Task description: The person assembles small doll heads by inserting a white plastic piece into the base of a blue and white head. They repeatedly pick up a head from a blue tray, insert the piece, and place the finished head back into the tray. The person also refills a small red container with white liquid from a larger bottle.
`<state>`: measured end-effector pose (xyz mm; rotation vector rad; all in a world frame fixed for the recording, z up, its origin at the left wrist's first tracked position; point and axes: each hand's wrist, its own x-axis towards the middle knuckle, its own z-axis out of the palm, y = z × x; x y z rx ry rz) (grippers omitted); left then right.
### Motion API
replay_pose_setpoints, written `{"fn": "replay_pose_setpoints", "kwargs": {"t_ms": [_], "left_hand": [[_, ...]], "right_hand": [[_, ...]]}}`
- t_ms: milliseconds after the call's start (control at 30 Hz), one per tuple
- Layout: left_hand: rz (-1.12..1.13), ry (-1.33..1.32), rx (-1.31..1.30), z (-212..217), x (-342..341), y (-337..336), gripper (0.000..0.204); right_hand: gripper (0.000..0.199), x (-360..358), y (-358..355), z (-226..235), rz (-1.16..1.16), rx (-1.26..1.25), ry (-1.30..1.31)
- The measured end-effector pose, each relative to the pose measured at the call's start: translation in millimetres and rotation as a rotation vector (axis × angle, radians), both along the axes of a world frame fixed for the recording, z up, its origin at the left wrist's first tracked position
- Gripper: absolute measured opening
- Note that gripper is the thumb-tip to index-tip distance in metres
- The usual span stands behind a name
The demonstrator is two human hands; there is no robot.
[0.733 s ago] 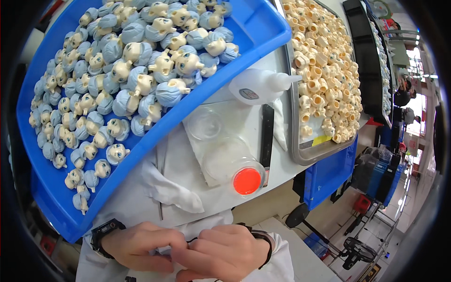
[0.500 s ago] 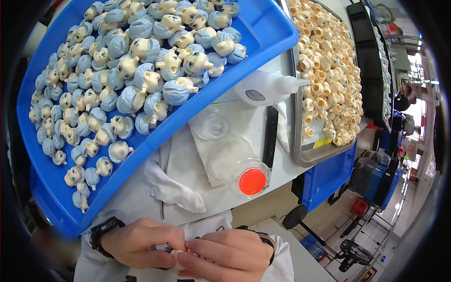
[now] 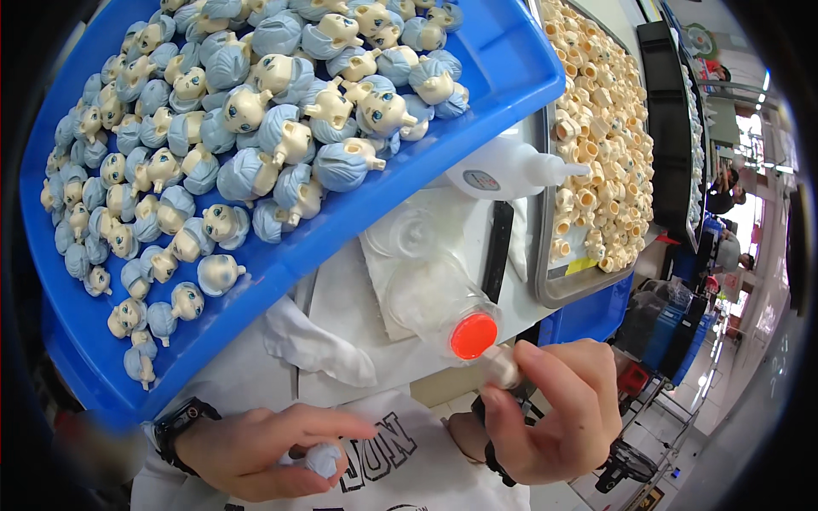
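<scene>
My left hand sits low over my lap, fingers curled around a small pale blue doll head. To the right, my right hand is raised and pinches a small pale piece between thumb and fingers, close to the orange cap of a clear plastic bottle lying on the white table. A large blue tray above the left hand is filled with several blue-haired doll heads.
A metal tray at the right holds several cream-coloured doll parts. A white squeeze bottle lies between the trays, beside a black tool. A crumpled white cloth rests near the table edge. Blue bins and people are far right.
My hands were together in front of me; now they are apart. The right hand has lifted up and to the right with a small piece, while the left keeps the doll head.
</scene>
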<state>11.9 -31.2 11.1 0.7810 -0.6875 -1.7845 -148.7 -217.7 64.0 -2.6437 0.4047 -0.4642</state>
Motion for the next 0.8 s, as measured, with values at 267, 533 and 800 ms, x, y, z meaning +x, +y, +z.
{"fn": "replay_pose_setpoints", "kwargs": {"t_ms": [267, 533, 800], "left_hand": [[-0.012, -0.044, -0.129, -8, 13, -2, 0.036], [0.097, -0.141, -0.105, -8, 10, -3, 0.036], [0.17, -0.223, 0.005, -5, 6, -6, 0.026]], "right_hand": [[0.037, 8, 3, -5, -0.101, 0.015, 0.042], [0.035, 6, 6, -10, -0.14, 0.01, -0.009], [0.035, 1, 6, -9, -0.161, 0.015, -0.026]]}}
